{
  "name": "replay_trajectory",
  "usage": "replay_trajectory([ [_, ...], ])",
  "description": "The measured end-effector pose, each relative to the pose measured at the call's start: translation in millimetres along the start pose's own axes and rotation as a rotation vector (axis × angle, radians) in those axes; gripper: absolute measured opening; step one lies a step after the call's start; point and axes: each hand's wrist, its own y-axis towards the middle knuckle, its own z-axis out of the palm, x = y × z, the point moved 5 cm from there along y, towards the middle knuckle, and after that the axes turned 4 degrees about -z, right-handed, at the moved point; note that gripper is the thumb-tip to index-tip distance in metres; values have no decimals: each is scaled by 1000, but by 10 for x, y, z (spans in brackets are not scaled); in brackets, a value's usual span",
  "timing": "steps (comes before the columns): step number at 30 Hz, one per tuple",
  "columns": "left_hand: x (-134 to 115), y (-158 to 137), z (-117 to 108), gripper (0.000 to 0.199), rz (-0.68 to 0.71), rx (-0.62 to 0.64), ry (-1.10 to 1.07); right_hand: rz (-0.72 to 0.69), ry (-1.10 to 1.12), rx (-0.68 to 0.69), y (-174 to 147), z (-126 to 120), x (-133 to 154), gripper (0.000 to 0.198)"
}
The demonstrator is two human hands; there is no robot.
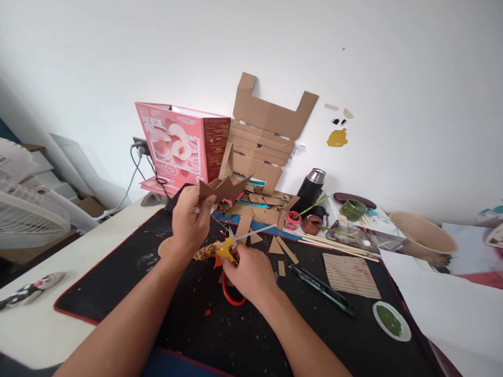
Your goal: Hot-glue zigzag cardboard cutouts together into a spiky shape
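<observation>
On my head feed, L hand (191,219) holds a zigzag-cut cardbd piece (225,192). R hand (252,268) grips yel. glue gun (211,251) above blk mat (112,283).

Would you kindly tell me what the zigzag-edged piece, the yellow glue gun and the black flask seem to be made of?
Zigzag-edged piece: probably cardboard, matte, from its plain brown face and crisp points.
Glue gun: likely hard plastic, its moulded-looking body bright but blotched with brown.
Flask: cap seemingly polished metal, given its silvery shine; body dark, material unclear.
</observation>
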Motion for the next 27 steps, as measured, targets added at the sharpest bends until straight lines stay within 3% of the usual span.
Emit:
replay_trajectory([
  [8, 98, -2, -162, 18, -65, -210, 10, 154, 603, -63, 77, 12, -179, 20],
  [13, 255, 18, -191, 25, -146, -317, -93, 231, 984, -132, 149, -66, -273, 37],
  [18, 289, 24, -135, 23, -163, -269, -74, 198, 1175, -156, 178, -173, -284, 45],
  [22, 291, 19, -20, 17, -130, -125, 10, 154, 1212, -185, 183, -258, -259, 44],
  [27, 261, 21, 105, 13, -73, 9, 24, 130, 1242, -333, 178, -455, -309, 44],
])
